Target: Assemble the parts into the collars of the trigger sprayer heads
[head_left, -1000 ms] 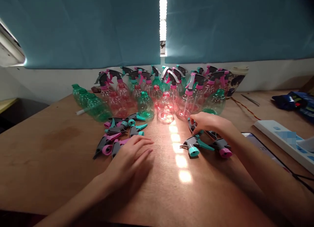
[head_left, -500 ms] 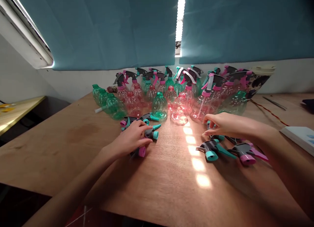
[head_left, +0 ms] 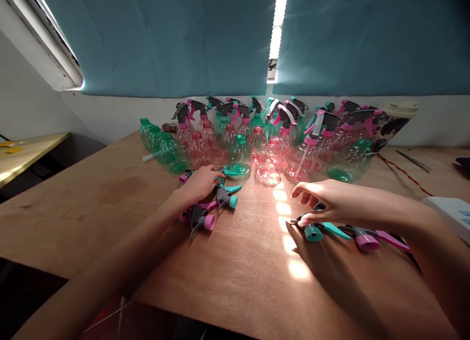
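Hovering low above the counter (head_left: 238, 271), our right hand (head_left: 326, 200) is turned palm down, with its fingers bent and its thumb standing apart from them, so we see nothing gripped in it. Directly below the thumb lies a teal-collared spray head (head_left: 313, 233), its teal lever pointing to the right; whether the thumb touches it, we cannot tell. Just to the right of this one, under our wrist, lies a pink-collared spray head (head_left: 367, 241).

Our left hand (head_left: 201, 183) is over the far part of another group, its fingers bent downward. Their tips are hidden among the parts, therefore we cannot tell if they are closed on something. Near these fingers, on our side and a little to the right, lies a grey spray head (head_left: 224, 197) with a teal collar, and closer to us rests a dark spray head (head_left: 201, 218) with a pink collar.

Beyond the left hand stands a headless green bottle (head_left: 239, 156), and beside it a headless pink bottle (head_left: 270, 168). Behind them, many bottles wear their spray heads. Farther right we see a patterned cup (head_left: 392, 129) and a white power strip (head_left: 450, 210).
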